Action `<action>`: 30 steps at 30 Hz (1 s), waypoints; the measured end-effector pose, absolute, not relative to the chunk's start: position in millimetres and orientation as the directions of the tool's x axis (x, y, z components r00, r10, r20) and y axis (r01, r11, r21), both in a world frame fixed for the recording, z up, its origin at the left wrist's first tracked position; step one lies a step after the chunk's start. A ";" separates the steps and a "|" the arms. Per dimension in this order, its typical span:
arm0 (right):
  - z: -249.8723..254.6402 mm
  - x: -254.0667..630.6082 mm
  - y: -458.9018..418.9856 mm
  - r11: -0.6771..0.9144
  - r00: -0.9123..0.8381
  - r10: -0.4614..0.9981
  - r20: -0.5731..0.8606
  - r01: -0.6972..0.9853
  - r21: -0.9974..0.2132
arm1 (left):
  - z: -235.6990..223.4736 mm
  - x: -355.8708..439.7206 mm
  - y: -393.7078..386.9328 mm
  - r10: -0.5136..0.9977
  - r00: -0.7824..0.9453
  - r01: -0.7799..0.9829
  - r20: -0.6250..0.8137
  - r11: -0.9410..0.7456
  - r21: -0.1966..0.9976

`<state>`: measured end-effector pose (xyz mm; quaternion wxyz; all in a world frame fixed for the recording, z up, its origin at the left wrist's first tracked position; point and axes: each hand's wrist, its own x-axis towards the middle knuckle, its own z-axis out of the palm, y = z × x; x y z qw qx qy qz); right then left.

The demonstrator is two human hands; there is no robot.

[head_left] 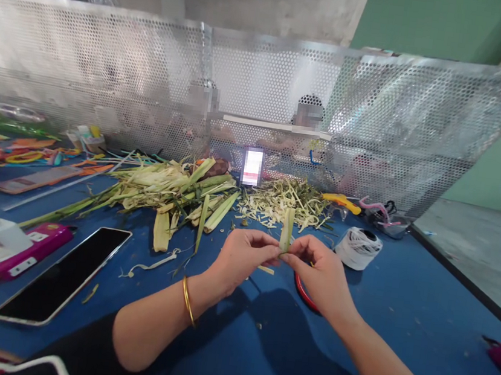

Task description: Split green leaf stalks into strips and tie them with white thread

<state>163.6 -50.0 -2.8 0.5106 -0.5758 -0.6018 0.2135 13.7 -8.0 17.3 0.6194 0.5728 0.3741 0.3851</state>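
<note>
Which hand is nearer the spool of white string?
Right. The right hand is just left of the spool of white string; the left hand is farther left, with the right hand between.

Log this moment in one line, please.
left hand: pinching green strip near lower end | right hand: pinching same strip | beside right hand: white thread ball | beyond: pale shreds

1 slim gold bangle (188, 302), 1 black left sleeve (82, 337).
</note>
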 end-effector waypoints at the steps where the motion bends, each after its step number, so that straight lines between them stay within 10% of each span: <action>1: -3.8 163.6 -49.5 0.246 0.188 0.913 0.362 0.453 -0.857 | 16.8 13.9 -8.4 0.907 0.422 -0.042 -0.014 0.035 0.999; 18: -3.7 159.8 -48.6 0.230 0.115 0.963 0.244 0.126 -0.965 | 14.8 15.8 -8.5 0.898 0.437 -0.030 0.037 -0.027 0.999; 30: -7.6 160.4 -47.8 0.204 0.218 0.942 0.255 0.231 -0.951 | 11.0 17.4 -10.8 0.884 0.466 0.025 0.027 -0.043 0.999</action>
